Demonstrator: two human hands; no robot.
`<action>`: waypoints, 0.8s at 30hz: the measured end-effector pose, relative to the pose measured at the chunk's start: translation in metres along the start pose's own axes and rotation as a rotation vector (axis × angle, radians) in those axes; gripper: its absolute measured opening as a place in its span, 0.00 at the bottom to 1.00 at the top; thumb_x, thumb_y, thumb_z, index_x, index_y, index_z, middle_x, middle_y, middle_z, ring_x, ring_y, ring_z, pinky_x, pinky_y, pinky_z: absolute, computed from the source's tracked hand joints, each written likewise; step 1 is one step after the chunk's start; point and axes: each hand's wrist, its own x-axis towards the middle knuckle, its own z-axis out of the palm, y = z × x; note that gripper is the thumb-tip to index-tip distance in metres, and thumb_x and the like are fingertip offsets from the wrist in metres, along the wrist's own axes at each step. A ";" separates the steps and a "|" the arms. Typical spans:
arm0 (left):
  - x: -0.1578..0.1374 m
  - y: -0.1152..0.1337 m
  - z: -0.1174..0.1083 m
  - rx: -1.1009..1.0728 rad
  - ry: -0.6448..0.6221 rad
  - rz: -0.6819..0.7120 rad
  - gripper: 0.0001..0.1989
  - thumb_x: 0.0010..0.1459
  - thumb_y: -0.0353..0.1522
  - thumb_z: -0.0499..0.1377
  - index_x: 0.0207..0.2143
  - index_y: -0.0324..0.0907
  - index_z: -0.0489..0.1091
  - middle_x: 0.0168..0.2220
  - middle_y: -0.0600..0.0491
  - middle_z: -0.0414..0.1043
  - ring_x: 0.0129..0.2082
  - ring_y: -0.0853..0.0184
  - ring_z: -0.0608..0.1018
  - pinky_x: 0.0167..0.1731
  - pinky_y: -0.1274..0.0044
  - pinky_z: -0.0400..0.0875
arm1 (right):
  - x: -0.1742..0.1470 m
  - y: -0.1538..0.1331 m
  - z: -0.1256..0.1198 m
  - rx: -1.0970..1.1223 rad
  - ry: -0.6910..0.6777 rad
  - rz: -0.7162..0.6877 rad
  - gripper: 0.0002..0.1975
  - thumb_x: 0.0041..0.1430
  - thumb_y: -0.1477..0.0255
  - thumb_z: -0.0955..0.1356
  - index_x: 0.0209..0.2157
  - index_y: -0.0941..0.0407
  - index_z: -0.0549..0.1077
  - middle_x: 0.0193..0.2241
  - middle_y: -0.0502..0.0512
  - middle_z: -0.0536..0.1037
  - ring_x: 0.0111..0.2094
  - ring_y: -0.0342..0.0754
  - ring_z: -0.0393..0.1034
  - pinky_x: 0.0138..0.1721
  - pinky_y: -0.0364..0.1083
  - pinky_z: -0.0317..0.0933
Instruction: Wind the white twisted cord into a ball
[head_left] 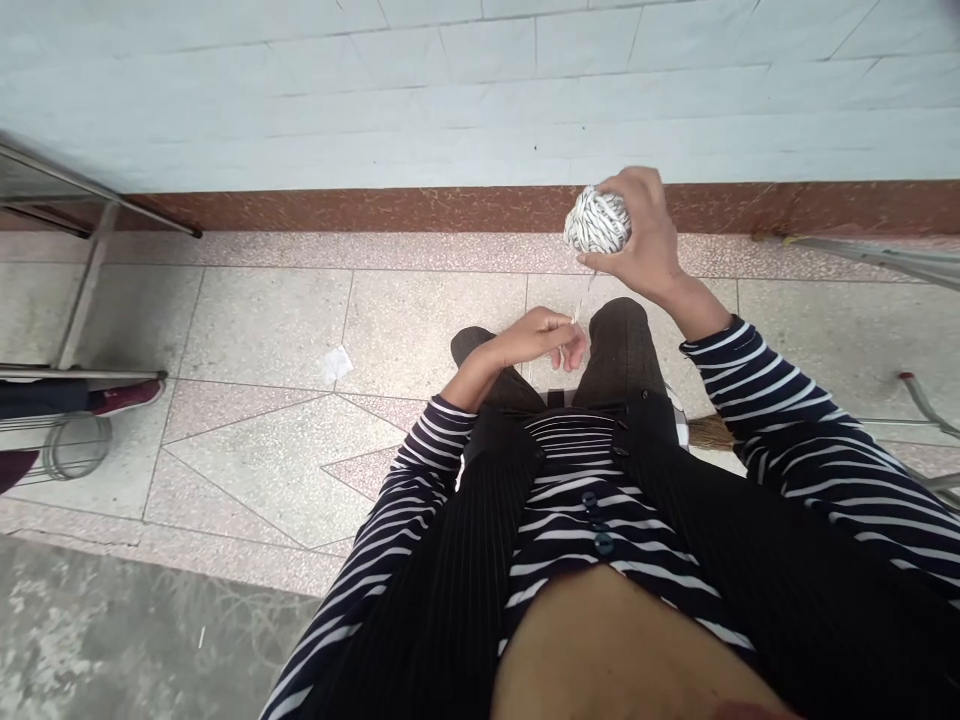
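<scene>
My right hand (pixel 646 228) is wrapped round the right side of a ball of white and dark twisted cord (pixel 597 220), held up in front of the wall. A loose strand of the cord (pixel 586 288) runs down from the ball to my left hand (pixel 544 338). There the thumb and forefinger pinch the strand above my lap, while the other fingers curl below. The ball's right side is hidden by my right fingers.
A pale tiled wall (pixel 487 110) with a reddish-brown base strip (pixel 375 212) stands ahead. A metal-legged frame (pixel 94 270) and a person's red shoe (pixel 127 396) are at left. White paper (pixel 337 363) lies on the floor. Metal tubes (pixel 862 252) and broom bristles (pixel 711 433) show at right.
</scene>
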 end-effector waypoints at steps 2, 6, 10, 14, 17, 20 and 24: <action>-0.004 0.010 -0.011 0.065 0.084 0.031 0.25 0.74 0.46 0.58 0.30 0.37 0.80 0.31 0.45 0.84 0.29 0.69 0.83 0.30 0.80 0.77 | -0.006 0.029 0.003 -0.020 -0.059 0.031 0.41 0.32 0.66 0.89 0.52 0.42 0.80 0.65 0.53 0.70 0.75 0.73 0.50 0.80 0.75 0.44; 0.000 0.017 -0.036 0.263 0.318 0.089 0.23 0.72 0.44 0.61 0.30 0.37 0.80 0.29 0.48 0.83 0.28 0.71 0.82 0.32 0.80 0.75 | -0.035 0.053 0.011 -0.015 -0.246 0.196 0.42 0.32 0.55 0.88 0.52 0.46 0.81 0.62 0.57 0.75 0.70 0.73 0.62 0.76 0.77 0.49; 0.015 0.009 -0.054 0.396 0.468 0.164 0.21 0.71 0.42 0.64 0.28 0.38 0.80 0.29 0.49 0.82 0.30 0.71 0.81 0.37 0.78 0.76 | -0.063 0.043 0.014 0.242 -0.459 0.488 0.42 0.42 0.52 0.85 0.59 0.46 0.78 0.60 0.57 0.79 0.67 0.71 0.69 0.73 0.74 0.57; 0.028 -0.004 -0.060 0.369 0.450 0.152 0.22 0.68 0.46 0.66 0.29 0.37 0.80 0.28 0.50 0.81 0.28 0.71 0.81 0.34 0.78 0.75 | -0.074 0.032 0.012 0.425 -0.505 0.564 0.41 0.42 0.54 0.84 0.59 0.46 0.78 0.55 0.55 0.83 0.64 0.70 0.72 0.72 0.72 0.60; 0.033 -0.012 -0.060 0.329 0.450 0.137 0.23 0.65 0.49 0.68 0.30 0.37 0.81 0.28 0.50 0.80 0.28 0.70 0.81 0.33 0.78 0.76 | -0.073 0.028 0.010 0.482 -0.505 0.550 0.38 0.41 0.54 0.84 0.55 0.49 0.80 0.52 0.56 0.84 0.62 0.69 0.74 0.69 0.70 0.64; 0.037 -0.020 -0.058 0.289 0.460 0.147 0.23 0.66 0.49 0.69 0.32 0.37 0.82 0.29 0.51 0.80 0.31 0.69 0.82 0.36 0.78 0.77 | -0.071 0.021 0.010 0.543 -0.462 0.549 0.36 0.42 0.53 0.83 0.52 0.50 0.80 0.49 0.57 0.85 0.61 0.69 0.76 0.66 0.68 0.69; 0.044 -0.029 -0.054 0.254 0.462 0.179 0.20 0.70 0.46 0.65 0.34 0.38 0.81 0.31 0.52 0.80 0.37 0.67 0.83 0.40 0.77 0.78 | -0.067 0.009 0.010 0.586 -0.388 0.515 0.36 0.44 0.52 0.81 0.54 0.51 0.78 0.49 0.58 0.85 0.63 0.69 0.75 0.62 0.66 0.73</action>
